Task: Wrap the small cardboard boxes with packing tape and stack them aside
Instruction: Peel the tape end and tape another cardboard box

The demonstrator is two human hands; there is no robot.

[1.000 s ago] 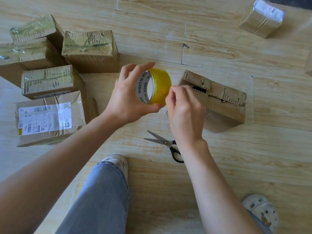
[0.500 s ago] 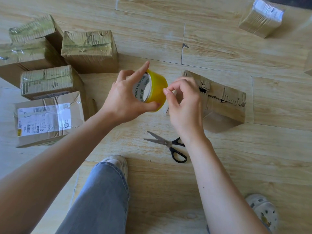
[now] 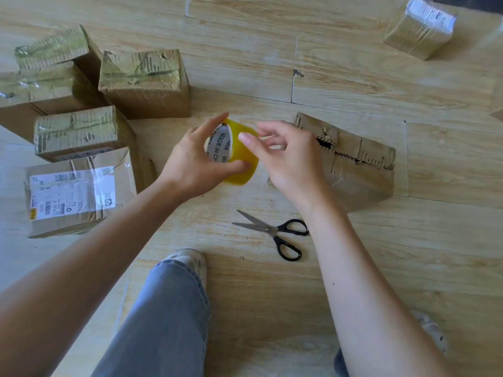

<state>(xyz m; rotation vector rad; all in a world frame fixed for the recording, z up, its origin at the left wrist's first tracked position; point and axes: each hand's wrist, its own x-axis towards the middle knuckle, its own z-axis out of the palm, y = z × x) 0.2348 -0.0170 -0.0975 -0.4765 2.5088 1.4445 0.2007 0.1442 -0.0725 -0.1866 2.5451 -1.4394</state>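
Note:
A yellow packing tape roll (image 3: 241, 172) is held over the floor at centre, gripped by my left hand (image 3: 190, 164) with fingers over its top and thumb below. My right hand (image 3: 294, 164) is at the roll's right side, thumb and fingertips pinching at its outer layer. Behind my right hand lies a torn, untaped cardboard box (image 3: 362, 164), partly hidden by it. Taped boxes stand grouped at the left: one (image 3: 144, 80) at the back, one (image 3: 76, 129) nearer, and a labelled one (image 3: 76, 191) in front.
Black-handled scissors (image 3: 275, 232) lie open on the wooden floor below my hands. Another wrapped box (image 3: 419, 28) sits at the far top right. My jeans leg (image 3: 163, 322) and pale shoe (image 3: 190, 259) reach into the bottom centre.
My right hand moved from over the roll's face to its right side and spread its fingers. The roll tilted a little in my left hand. The scissors came fully into sight.

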